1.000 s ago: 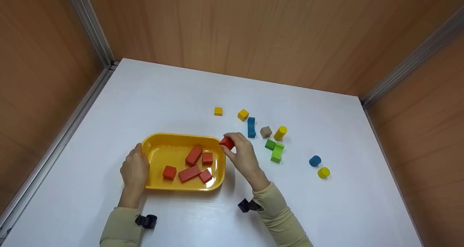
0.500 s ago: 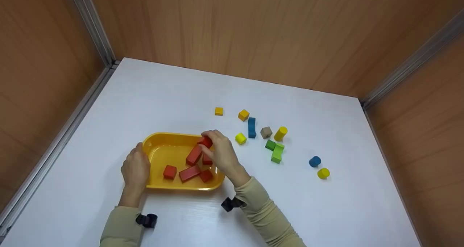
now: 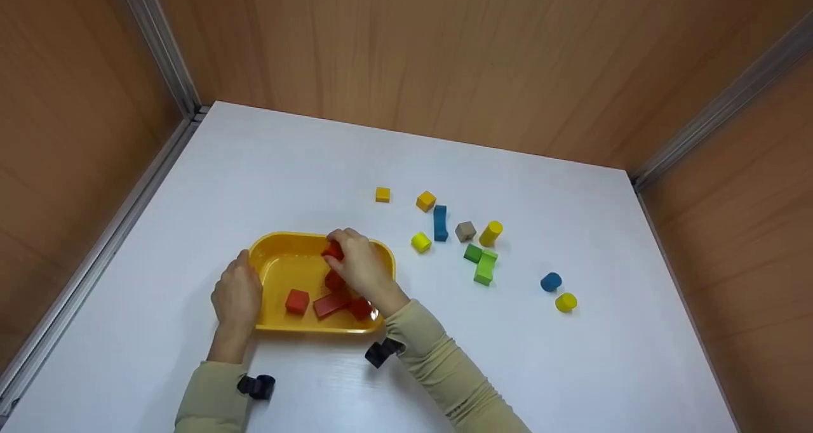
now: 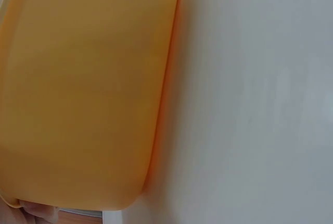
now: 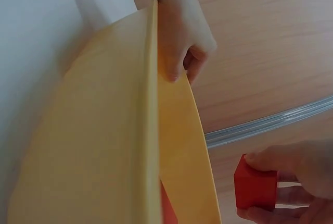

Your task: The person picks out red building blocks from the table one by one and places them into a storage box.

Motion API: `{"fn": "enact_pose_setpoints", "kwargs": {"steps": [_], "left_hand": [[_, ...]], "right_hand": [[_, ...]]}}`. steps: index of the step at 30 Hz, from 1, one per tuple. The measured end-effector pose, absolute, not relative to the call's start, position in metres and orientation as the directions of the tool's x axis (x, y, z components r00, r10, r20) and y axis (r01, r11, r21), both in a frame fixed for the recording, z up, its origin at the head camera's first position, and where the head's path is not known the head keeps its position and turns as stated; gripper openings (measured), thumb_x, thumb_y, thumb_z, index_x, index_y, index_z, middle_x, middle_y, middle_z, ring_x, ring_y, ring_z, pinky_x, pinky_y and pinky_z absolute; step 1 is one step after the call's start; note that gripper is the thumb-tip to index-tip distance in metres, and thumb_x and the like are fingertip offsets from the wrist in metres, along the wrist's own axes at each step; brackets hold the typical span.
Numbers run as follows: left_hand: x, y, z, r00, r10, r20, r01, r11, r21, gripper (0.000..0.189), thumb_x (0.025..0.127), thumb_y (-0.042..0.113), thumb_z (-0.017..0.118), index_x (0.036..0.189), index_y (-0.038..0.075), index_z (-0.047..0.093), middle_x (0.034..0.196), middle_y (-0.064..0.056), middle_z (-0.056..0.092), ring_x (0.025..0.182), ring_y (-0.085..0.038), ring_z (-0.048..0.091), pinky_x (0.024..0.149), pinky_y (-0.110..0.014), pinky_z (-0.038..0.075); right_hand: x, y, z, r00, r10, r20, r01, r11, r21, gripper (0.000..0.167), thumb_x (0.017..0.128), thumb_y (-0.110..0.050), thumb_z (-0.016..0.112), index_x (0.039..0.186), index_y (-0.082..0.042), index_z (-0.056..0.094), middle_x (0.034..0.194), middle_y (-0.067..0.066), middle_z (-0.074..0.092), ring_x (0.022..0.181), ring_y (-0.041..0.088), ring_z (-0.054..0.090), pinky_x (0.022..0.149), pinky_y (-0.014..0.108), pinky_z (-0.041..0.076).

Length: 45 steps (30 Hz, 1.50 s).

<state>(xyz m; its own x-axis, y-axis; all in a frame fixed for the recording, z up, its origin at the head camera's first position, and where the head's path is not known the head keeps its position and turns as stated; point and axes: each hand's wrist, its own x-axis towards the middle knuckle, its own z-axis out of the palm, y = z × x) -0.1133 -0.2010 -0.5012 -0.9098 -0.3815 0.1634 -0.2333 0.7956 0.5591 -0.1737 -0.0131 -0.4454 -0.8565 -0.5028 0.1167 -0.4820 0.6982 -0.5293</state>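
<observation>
A yellow plastic tray (image 3: 274, 274) stands on the white table with several red blocks in it, one of them a red cube (image 3: 297, 301) lying apart toward the left. My left hand (image 3: 237, 293) grips the tray's left end; the right wrist view shows its thumb over the rim. Above the tray's far side, my right hand (image 3: 363, 265) pinches a red block (image 5: 255, 186) between thumb and fingers. That hand partly covers the red blocks below it. In the left wrist view the tray's outer wall (image 4: 88, 94) fills the left half.
Right of the tray lie two orange cubes (image 3: 426, 201), a curved blue block (image 3: 440, 223), a plain wooden cube (image 3: 465, 231), yellow cylinders (image 3: 491, 233), green blocks (image 3: 484, 268) and a blue cylinder (image 3: 551, 282). Wooden panels (image 3: 406, 52) enclose the table at the back and sides.
My right hand has moved left from the tray's right rim to above its middle, carrying the red block. A bright yellow cylinder it hid now shows. My left hand stays put.
</observation>
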Motion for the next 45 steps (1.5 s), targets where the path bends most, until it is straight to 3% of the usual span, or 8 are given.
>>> {"fn": "enact_pose_setpoints", "kwargs": {"steps": [11, 22, 32, 45], "left_hand": [[-0.112, -0.203, -0.502, -0.913, -0.373, 0.167, -0.221, 0.794, 0.566, 0.033, 0.089, -0.003, 0.041, 0.120, -0.012, 0.045, 0.094, -0.030, 0.056, 0.075, -0.043, 0.058, 0.058, -0.052, 0.047], [-0.112, -0.201, -0.503, -0.902, -0.370, 0.223, -0.187, 0.801, 0.569, 0.031, 0.087, -0.005, 0.043, 0.116, -0.013, 0.048, 0.084, -0.028, 0.057, 0.063, -0.040, 0.058, 0.049, -0.048, 0.046], [-0.113, -0.202, -0.504, -0.902, -0.367, 0.228, -0.190, 0.811, 0.553, 0.031, 0.088, -0.003, 0.042, 0.116, -0.013, 0.048, 0.081, -0.028, 0.056, 0.061, -0.040, 0.058, 0.048, -0.049, 0.046], [-0.112, -0.202, -0.505, -0.903, -0.362, 0.230, -0.177, 0.803, 0.568, 0.032, 0.086, -0.005, 0.043, 0.117, -0.013, 0.047, 0.089, -0.030, 0.056, 0.067, -0.044, 0.058, 0.050, -0.051, 0.046]], "right_hand": [[-0.184, -0.039, -0.457, -0.836, -0.548, 0.030, -0.489, 0.719, -0.493, 0.027, 0.081, -0.017, 0.065, 0.105, -0.005, 0.061, 0.092, 0.004, 0.058, 0.076, 0.010, 0.052, 0.069, 0.013, 0.044], [-0.186, -0.058, -0.471, -0.810, -0.586, 0.018, -0.554, 0.754, -0.353, 0.015, 0.079, -0.013, 0.066, 0.092, -0.008, 0.062, 0.079, 0.001, 0.055, 0.069, 0.011, 0.050, 0.061, 0.016, 0.041], [-0.185, -0.066, -0.479, -0.785, -0.617, -0.046, -0.581, 0.761, -0.287, 0.013, 0.080, -0.009, 0.064, 0.092, -0.008, 0.063, 0.082, 0.001, 0.058, 0.070, 0.012, 0.052, 0.065, 0.018, 0.045], [-0.185, -0.068, -0.488, -0.790, -0.599, -0.131, -0.558, 0.791, -0.250, 0.009, 0.086, -0.006, 0.054, 0.088, -0.010, 0.062, 0.074, 0.000, 0.052, 0.066, 0.013, 0.049, 0.060, 0.018, 0.043]]}}
